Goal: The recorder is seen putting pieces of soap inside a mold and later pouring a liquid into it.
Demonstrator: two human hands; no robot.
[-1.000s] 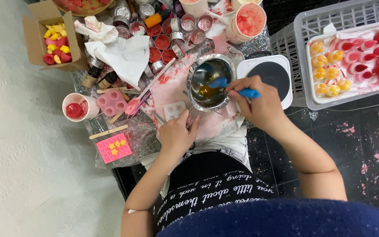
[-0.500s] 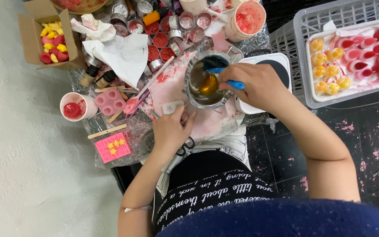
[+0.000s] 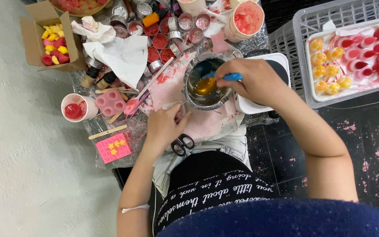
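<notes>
While a cardboard box of red and yellow pieces sits at the far left of the tabletop, a pink mould lies nearer, beside a cup of red liquid. Right of these, the left hand pinches the metal pot's handle just beside scissors. Directly over the pot's amber liquid, the right hand is closed around a blue stirrer. Farthest right, a white tray holds orange and red moulded shapes.

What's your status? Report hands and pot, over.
Right hand grips blue tool in metal pot of amber liquid. Left hand rests by pot. Scissors lie near left wrist.
</notes>
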